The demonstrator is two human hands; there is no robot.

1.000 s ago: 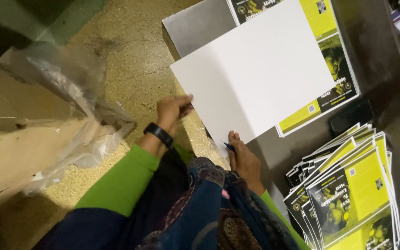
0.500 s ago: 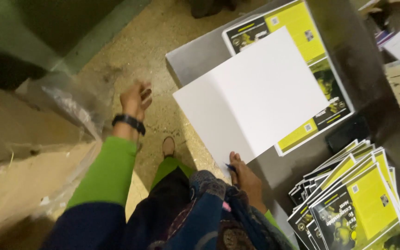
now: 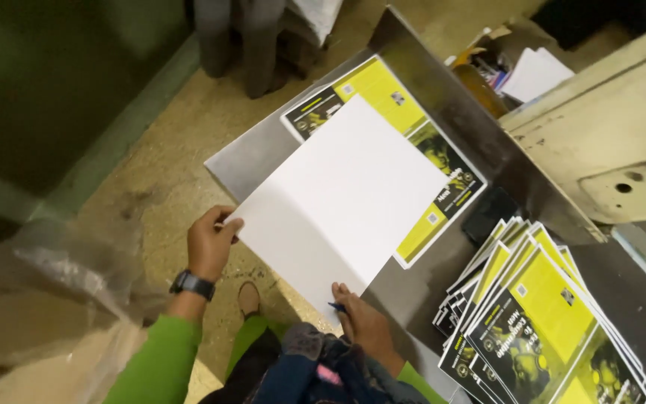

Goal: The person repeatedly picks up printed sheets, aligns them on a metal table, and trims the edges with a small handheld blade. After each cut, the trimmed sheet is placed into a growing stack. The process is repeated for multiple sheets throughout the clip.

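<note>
My left hand pinches the near-left corner of the large blank white sheet; right hand grips its near edge. Light, floppy, crease-prone; lies over the grey metal tabletop.

Person is wearing bright green long sleeves on both arms, black wristwatch on the left wrist, dark blue patterned garment with a pink patch at the lap.

Left hand back on white sheet corner (was off it, over floor).
</note>
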